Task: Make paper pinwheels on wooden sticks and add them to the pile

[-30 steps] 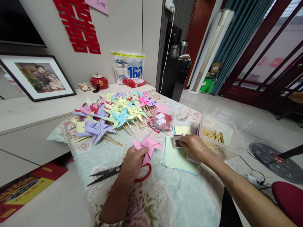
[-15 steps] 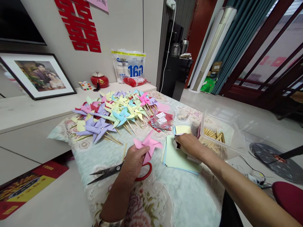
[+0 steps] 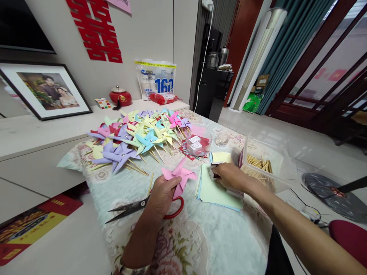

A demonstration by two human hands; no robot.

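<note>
Against the wall, a floral-clothed table (image 3: 200, 236) bears paper pinwheels (image 3: 134, 139).

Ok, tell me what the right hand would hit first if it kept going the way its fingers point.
The right hand points left across the table, fingers already at a small white box. Past that, probably the pink pinwheel in the left hand; depth is unclear.

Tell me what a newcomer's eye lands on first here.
A heap of pastel paper pinwheels on sticks covers the far side of the table. Nearer, the left hand holds a pink pinwheel above red-handled scissors, while the right hand rests on a small box.
</note>
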